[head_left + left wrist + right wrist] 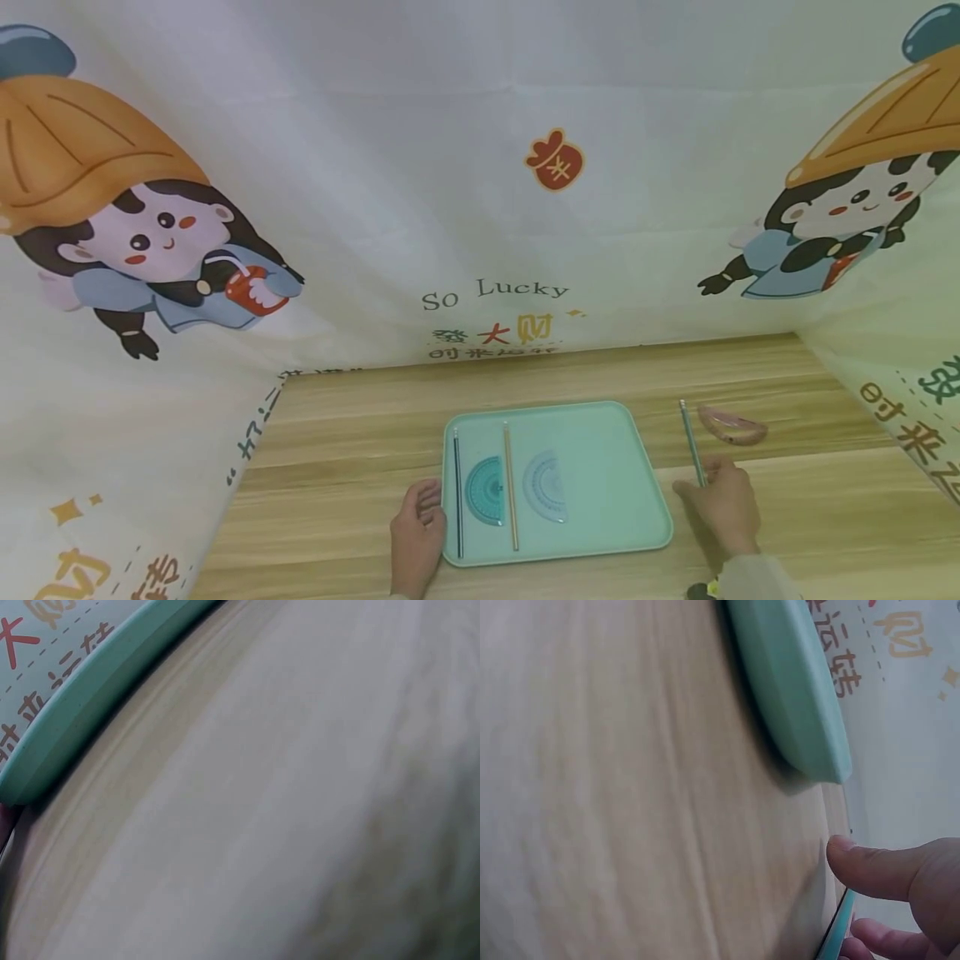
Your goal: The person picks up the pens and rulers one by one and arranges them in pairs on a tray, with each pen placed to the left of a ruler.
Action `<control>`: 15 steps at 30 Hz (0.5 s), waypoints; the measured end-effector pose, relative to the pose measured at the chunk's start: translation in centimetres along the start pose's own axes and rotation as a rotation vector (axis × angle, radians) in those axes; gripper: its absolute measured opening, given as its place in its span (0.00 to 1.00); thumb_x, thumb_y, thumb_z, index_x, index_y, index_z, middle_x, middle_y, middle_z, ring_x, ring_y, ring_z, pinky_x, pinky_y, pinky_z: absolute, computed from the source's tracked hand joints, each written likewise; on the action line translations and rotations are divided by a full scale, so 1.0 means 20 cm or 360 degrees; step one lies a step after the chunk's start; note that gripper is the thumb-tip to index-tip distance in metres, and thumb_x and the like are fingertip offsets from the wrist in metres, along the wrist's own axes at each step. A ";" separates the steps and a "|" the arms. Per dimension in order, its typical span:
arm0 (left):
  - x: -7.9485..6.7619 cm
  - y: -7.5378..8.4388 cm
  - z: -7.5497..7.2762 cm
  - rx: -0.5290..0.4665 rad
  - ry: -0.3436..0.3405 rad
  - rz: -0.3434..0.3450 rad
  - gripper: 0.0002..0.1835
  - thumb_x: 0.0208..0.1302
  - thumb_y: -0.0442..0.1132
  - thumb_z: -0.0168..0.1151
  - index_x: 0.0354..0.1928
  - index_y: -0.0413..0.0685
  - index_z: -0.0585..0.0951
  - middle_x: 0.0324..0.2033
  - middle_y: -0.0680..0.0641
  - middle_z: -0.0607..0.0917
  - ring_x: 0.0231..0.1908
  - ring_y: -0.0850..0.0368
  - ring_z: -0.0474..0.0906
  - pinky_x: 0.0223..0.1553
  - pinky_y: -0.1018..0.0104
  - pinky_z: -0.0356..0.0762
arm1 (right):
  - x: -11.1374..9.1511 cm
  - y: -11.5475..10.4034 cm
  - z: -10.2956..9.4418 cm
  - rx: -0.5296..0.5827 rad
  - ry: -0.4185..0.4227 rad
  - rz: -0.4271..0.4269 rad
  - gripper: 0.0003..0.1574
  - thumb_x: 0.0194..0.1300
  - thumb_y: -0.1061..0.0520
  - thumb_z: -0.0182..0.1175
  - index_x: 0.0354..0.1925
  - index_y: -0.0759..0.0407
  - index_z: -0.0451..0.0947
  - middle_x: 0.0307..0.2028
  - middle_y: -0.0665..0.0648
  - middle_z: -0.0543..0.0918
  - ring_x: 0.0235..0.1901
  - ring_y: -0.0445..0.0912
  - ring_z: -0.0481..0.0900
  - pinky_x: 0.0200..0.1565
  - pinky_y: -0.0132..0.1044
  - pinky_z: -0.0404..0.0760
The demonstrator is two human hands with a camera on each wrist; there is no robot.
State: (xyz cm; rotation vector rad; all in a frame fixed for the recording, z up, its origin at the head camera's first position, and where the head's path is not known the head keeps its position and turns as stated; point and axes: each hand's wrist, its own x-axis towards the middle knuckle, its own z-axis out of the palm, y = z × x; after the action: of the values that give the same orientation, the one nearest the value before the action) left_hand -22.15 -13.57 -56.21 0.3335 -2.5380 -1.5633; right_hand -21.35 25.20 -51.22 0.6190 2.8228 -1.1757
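In the head view a mint-green tray (607, 475) lies on the table. On it, from left to right, are a dark pencil (459, 492), a teal protractor (485, 492), a tan pencil (511, 492) and a clear bluish protractor (546, 487). My left hand (420, 533) rests against the tray's left edge, fingers loosely bent beside the rim. To the right of the tray, my right hand (723, 504) pinches the lower part of a green pencil (691, 437), which points away from me. The right wrist view shows the thumb (874, 870) over this pencil (837, 930).
A pink protractor (732, 426) lies on the wooden table (337, 467) just beyond my right hand. A small dark and yellow item (703, 590) sits by the right sleeve. Printed cloth (375, 208) stands around the back and sides.
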 end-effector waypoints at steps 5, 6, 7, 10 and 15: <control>0.00 0.00 0.00 -0.0006 0.0003 0.0017 0.19 0.62 0.30 0.52 0.55 0.43 0.74 0.50 0.42 0.82 0.51 0.49 0.80 0.53 0.61 0.83 | 0.00 0.00 -0.01 -0.0077 -0.0013 0.0007 0.37 0.57 0.53 0.64 0.55 0.77 0.66 0.49 0.78 0.75 0.46 0.69 0.77 0.37 0.54 0.82; 0.00 -0.01 0.00 -0.0007 0.0005 0.0019 0.19 0.61 0.30 0.52 0.55 0.43 0.74 0.50 0.42 0.82 0.51 0.49 0.80 0.53 0.61 0.83 | 0.00 0.00 -0.01 -0.0090 -0.0022 0.0010 0.35 0.58 0.53 0.63 0.55 0.77 0.67 0.49 0.77 0.76 0.45 0.68 0.77 0.35 0.52 0.83; 0.00 -0.01 0.00 -0.0007 0.0006 0.0023 0.19 0.61 0.30 0.52 0.55 0.43 0.74 0.50 0.42 0.82 0.51 0.49 0.80 0.52 0.61 0.83 | -0.01 -0.01 -0.01 -0.0110 -0.0028 0.0009 0.33 0.59 0.54 0.62 0.54 0.77 0.67 0.49 0.77 0.76 0.45 0.68 0.77 0.35 0.51 0.83; 0.00 -0.01 0.00 -0.0005 0.0010 0.0033 0.19 0.61 0.29 0.52 0.55 0.43 0.74 0.50 0.42 0.82 0.51 0.49 0.80 0.52 0.62 0.83 | -0.01 -0.01 -0.02 -0.0134 -0.0054 0.0020 0.27 0.61 0.57 0.59 0.51 0.77 0.69 0.45 0.75 0.79 0.39 0.65 0.80 0.29 0.45 0.82; 0.00 -0.01 0.00 -0.0012 0.0011 0.0031 0.18 0.61 0.30 0.52 0.55 0.43 0.74 0.50 0.42 0.82 0.51 0.49 0.81 0.52 0.61 0.83 | -0.01 -0.02 -0.03 -0.0163 -0.0121 0.0041 0.23 0.62 0.61 0.51 0.51 0.77 0.70 0.43 0.76 0.80 0.29 0.54 0.80 0.23 0.36 0.77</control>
State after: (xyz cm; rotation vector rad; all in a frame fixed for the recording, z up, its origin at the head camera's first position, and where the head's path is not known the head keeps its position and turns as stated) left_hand -22.12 -13.65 -56.41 0.3116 -2.5219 -1.5612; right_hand -21.21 25.27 -50.57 0.5889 2.7819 -1.0205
